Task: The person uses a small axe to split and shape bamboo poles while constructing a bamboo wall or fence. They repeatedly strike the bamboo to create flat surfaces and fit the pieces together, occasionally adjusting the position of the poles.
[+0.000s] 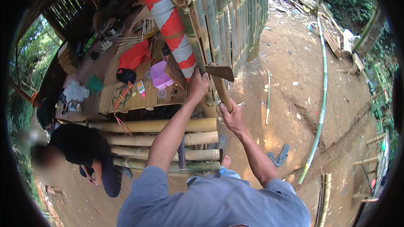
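Head view looks down on a person in a grey shirt standing beside a bamboo structure. The left hand [198, 85] is raised and pressed against the corner of a bamboo wall panel [227, 21], its fingers curled around the upright at the panel's near edge. The right hand [232, 115] is closed around the wooden handle of a hatchet-like tool [221, 77], whose dark flat blade lies against the same corner just right of the left hand. A red and white striped post [170, 17] leans just left of the panel. Behind it, a slatted bamboo tabletop [134, 98] carries a pink plastic container [160, 75], a red cloth [134, 55] and a green cup [95, 84]. Thick bamboo poles [160, 125] lie stacked crosswise below the tabletop, near the person's legs. At the lower left another person in a dark shirt [84, 147] bends forward. To the right, a long green bamboo stem [320, 101] lies across bare brown earth, with a pair of blue sandals [280, 155] near the person's feet.
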### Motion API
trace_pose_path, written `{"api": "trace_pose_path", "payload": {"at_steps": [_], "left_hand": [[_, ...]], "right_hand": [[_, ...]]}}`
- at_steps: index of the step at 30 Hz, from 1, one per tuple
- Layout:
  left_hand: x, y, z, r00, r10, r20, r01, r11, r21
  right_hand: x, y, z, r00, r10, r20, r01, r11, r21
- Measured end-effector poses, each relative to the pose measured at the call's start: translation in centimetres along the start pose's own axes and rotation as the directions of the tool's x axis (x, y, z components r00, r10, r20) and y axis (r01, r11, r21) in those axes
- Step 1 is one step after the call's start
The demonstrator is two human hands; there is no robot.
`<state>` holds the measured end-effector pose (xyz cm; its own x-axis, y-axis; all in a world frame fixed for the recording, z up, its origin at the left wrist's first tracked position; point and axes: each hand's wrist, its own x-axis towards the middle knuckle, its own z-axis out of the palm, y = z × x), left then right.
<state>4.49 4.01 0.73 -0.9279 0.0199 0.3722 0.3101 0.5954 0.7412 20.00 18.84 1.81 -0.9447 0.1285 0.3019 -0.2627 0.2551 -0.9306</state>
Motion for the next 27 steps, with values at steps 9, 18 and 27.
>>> {"api": "trace_pose_path", "payload": {"at_steps": [9,18,27], "left_hand": [[-0.4,1.4,0.0,0.997,-0.041,-0.067,0.045,0.997,0.063],[-0.3,3.5,-0.7,0.993,-0.118,-0.021,0.12,0.982,0.148],[0.2,3.1,-1.1,0.984,-0.168,0.058,0.157,0.975,0.16]], "right_hand": [[-0.1,1.3,-1.4,0.994,0.096,0.052,-0.098,0.994,0.039],[-5.9,3.7,-4.3,0.97,0.245,0.011,-0.245,0.969,0.036],[-25.7,7.0,-12.1,0.747,0.592,-0.304,-0.635,0.77,-0.058]]}}
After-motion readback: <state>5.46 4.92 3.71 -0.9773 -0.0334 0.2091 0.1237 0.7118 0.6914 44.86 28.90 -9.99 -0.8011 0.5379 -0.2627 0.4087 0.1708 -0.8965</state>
